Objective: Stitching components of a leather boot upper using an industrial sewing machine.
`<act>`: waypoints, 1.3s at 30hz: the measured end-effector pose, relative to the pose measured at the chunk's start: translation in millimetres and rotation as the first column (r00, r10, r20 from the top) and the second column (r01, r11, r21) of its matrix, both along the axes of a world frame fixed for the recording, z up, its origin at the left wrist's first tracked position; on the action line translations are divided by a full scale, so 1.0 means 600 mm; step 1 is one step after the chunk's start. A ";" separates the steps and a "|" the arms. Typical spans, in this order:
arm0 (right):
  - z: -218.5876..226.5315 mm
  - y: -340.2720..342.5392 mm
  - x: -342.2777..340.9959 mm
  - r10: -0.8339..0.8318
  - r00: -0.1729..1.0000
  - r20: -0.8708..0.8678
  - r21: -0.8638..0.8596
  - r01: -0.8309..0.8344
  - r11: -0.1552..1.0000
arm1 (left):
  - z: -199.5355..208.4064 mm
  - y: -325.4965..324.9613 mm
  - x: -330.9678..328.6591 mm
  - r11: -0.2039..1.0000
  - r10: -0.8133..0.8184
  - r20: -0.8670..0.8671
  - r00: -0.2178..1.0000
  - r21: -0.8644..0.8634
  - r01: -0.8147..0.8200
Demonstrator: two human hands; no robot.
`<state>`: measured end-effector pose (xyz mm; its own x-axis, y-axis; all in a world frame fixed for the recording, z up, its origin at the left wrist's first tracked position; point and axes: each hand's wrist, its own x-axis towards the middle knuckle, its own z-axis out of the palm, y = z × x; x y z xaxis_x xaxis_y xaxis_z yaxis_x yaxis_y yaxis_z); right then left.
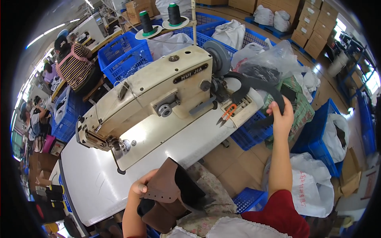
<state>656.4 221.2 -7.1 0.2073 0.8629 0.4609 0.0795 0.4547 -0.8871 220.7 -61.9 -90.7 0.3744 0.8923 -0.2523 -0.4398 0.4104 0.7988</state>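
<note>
My left hand (142, 185) is closed on the edge of a brown leather shoe upper (162, 186) with a row of small holes and a black lining. It hangs over my lap, in front of the sewing table (95, 178). Out to the right, my right hand (282, 119) pinches a black strip (274, 94). The strip curves from the fingers back over the right end of the cream sewing machine (158, 85). Beside that end lie orange-handled thread snips (228, 114). The machine's needle area (119, 144) is at the left, apart from both hands.
Two black thread cones (174, 15) stand behind the machine. Blue crates (124, 55) and clear plastic bags (274, 59) crowd the far side. Another blue crate (317, 139) and a white sack (307, 182) are at the right. Other people (75, 59) sit at the far left.
</note>
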 end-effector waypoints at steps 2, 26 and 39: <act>0.015 -0.062 -0.016 0.073 0.991 -0.115 -0.097 -0.085 0.992 | -0.001 -0.006 -0.002 0.999 0.053 -0.065 0.997 0.008 -0.052; 0.034 -0.401 -0.373 0.793 0.366 0.486 -0.034 -0.899 0.436 | 0.119 -0.199 -0.094 0.958 0.267 -0.161 0.950 -0.065 -0.280; 0.050 -0.413 -0.409 0.741 0.449 0.499 0.029 -0.863 0.504 | 0.180 -0.155 -0.110 0.957 0.239 -0.473 0.848 -0.036 -0.289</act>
